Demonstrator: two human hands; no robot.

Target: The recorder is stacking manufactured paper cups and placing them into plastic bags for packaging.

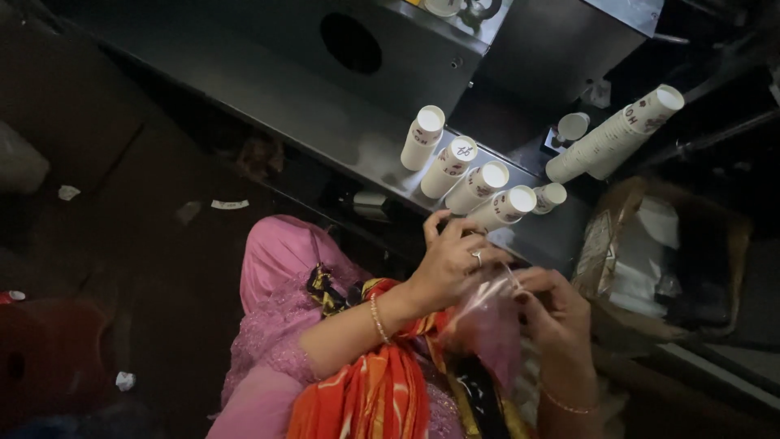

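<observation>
Held a clear plastic bag (pixel 486 315) at lower centre of the frame, just above an orange scarf (pixel 370 394) and pink clothing (pixel 276 268). Pinched its upper edge with the left hand (pixel 451 260), fingers curled shut on the film, a ring on one finger and a bracelet at the wrist. Gripped the other side with the right hand (pixel 552 313), fingers likewise closed on the plastic, just right of centre. Kept both hands close together, with the bag stretched between them. Could not tell what, if anything, lay inside the bag.

Looked like working the thin film apart at its mouth. Judged best done with fingertips only, near the very edge, pulling evenly to both sides rather than tugging hard on one. Judged wise too to keep the bag low and clear of the cups behind.

Stood just beyond the hands, on a dark tabletop (pixel 325 122): a diagonal row of white paper cups (pixel 479 187), open mouths up, running from centre toward the right. Lay further right, toward the upper right of the frame: a long stack of cups (pixel 609 138), tilted. Sat at the right edge: a brown box (pixel 605 244) with pale things in it.
</observation>
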